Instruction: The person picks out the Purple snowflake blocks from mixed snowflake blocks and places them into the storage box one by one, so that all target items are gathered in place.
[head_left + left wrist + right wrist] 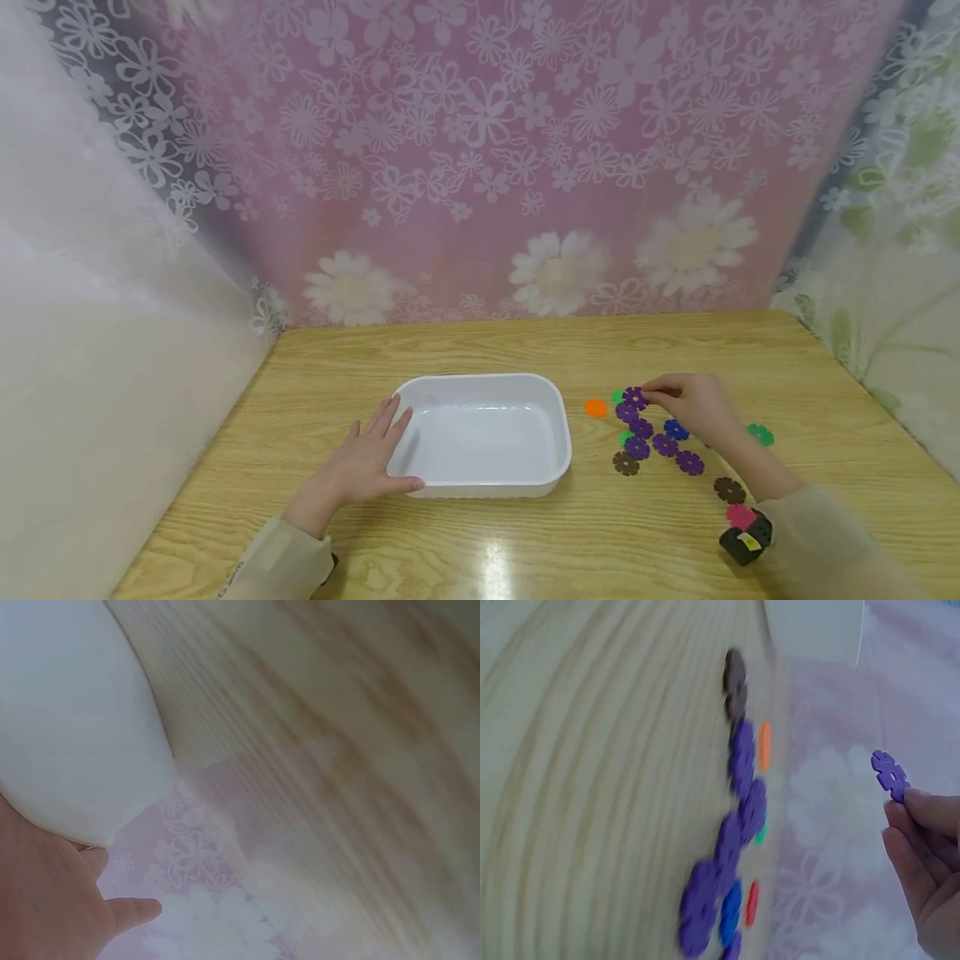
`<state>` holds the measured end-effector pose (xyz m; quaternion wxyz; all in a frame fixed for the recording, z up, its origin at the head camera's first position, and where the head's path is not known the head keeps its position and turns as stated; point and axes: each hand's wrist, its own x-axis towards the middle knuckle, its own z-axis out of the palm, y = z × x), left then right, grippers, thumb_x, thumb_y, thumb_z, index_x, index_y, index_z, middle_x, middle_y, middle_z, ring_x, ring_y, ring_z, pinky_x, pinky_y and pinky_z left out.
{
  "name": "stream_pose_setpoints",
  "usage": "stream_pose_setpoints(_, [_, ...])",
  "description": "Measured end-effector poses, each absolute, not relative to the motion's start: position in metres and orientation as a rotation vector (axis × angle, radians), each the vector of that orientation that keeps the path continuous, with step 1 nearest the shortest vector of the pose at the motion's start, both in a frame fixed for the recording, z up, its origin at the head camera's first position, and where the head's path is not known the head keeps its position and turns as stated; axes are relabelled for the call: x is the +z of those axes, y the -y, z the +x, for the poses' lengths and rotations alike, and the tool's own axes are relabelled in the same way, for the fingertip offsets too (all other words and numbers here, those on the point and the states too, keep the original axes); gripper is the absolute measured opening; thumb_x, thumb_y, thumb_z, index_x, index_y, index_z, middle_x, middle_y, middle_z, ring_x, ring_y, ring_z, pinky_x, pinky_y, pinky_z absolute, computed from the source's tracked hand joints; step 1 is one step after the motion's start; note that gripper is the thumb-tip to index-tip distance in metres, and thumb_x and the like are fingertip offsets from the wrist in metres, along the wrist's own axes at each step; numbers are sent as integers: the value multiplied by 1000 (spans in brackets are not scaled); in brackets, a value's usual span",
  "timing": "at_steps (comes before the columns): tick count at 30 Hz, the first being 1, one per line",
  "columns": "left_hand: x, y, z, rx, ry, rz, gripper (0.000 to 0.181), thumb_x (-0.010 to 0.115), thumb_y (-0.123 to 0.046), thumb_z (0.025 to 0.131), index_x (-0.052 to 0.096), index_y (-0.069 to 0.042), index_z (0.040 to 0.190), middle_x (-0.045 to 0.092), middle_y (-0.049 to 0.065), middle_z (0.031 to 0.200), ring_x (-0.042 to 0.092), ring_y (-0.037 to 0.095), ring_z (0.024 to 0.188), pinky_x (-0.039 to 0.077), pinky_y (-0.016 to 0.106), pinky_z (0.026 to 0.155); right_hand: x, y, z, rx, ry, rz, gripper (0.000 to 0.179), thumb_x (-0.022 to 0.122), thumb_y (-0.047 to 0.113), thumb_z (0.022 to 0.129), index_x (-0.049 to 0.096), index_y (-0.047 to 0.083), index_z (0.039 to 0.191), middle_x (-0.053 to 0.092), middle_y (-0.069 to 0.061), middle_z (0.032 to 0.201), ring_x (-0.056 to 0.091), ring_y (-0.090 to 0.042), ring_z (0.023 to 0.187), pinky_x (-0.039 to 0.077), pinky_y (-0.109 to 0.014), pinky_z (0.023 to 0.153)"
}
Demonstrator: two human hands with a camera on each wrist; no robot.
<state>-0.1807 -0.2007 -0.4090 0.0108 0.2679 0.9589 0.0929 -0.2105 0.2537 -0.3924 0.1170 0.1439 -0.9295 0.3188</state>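
My right hand (697, 406) pinches a purple notched plastic disc (886, 766) between thumb and fingertips, held above the table in the right wrist view. Below it lie several more purple discs (665, 445), a blue disc (677, 429) and a brown disc (626, 464). At the left end of a white rectangular tub (480, 488) is my left hand (354, 468), its fingers spread along the rim and its thumb at the front corner. Nothing shows inside the tub. Part of the left hand falls outside the left wrist view.
An orange disc (596, 408) lies between tub and pile. A green disc (761, 434) sits right of my right forearm; a dark brown disc (729, 490) and a pink disc (740, 517) lie nearer the front. A flowered pink curtain (450, 167) hangs behind the wooden table (465, 346).
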Motion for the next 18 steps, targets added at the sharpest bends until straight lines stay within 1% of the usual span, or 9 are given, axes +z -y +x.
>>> stream_pose_setpoints(5, [-409,201,-180,297,-2990,832,100,46,-70,73,17,-4,141,2,17,146,3,29,132,19,63,92,-388,-228,-208,1066,2687,489,11,63,9,81,70,4,88,67,-7,80,63,-22,72,49,-23,57])
stream_pose_setpoints(8, [-409,201,-180,299,-2982,824,100,44,-72,73,15,-4,142,0,16,146,1,28,132,18,63,93,-389,-213,-209,1115,2667,524,10,64,7,80,71,5,87,67,-6,80,63,-21,70,49,-22,55])
stream_pose_setpoints(13, [-411,201,-181,299,-2986,821,101,43,-72,72,15,-5,142,0,15,146,1,28,132,18,63,93,-388,-190,-211,1212,2682,515,9,65,10,80,71,6,85,67,-4,79,63,-23,71,49,-23,56])
stream_pose_setpoints(18, [-414,202,-182,279,-3001,820,101,42,-74,72,16,-6,142,-1,15,146,1,27,133,18,62,93,-388,-169,-214,1248,2661,586,8,66,8,79,71,5,84,67,-6,79,63,-18,71,50,-24,59])
